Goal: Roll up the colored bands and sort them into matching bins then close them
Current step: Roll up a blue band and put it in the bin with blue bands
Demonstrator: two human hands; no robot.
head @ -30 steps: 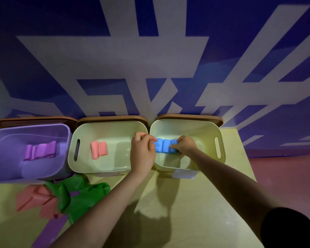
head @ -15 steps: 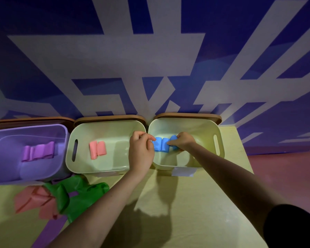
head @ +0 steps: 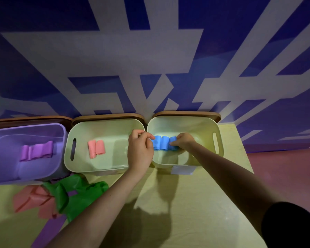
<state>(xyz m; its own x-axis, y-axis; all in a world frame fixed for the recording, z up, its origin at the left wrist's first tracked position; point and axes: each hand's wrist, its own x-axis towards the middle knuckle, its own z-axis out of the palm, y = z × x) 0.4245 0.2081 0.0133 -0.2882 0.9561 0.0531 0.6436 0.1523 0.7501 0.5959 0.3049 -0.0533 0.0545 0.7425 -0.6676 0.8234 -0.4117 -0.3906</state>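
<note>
Three open bins stand in a row at the wall. The right pale green bin (head: 207, 127) holds rolled blue bands (head: 161, 143). My right hand (head: 183, 141) reaches into it and its fingers pinch the right end of the blue rolls. My left hand (head: 140, 149) hovers over the seam between the two green bins, fingers curled, fingertips touching the left blue roll. The middle green bin (head: 104, 127) holds two pink rolls (head: 95, 148). The purple bin (head: 43, 169) on the left holds purple rolls (head: 37, 150).
Unrolled bands lie on the yellow table in front of the left bins: green (head: 75, 196), pink (head: 32, 199) and a purple strip (head: 48, 231). Brown lids (head: 107, 116) lean behind the bins against the blue-and-white wall. A white label (head: 182, 170) hangs on the right bin's front.
Both hands stay at the blue rolls in the right bin with only small finger shifts. The view has shifted slightly.
</note>
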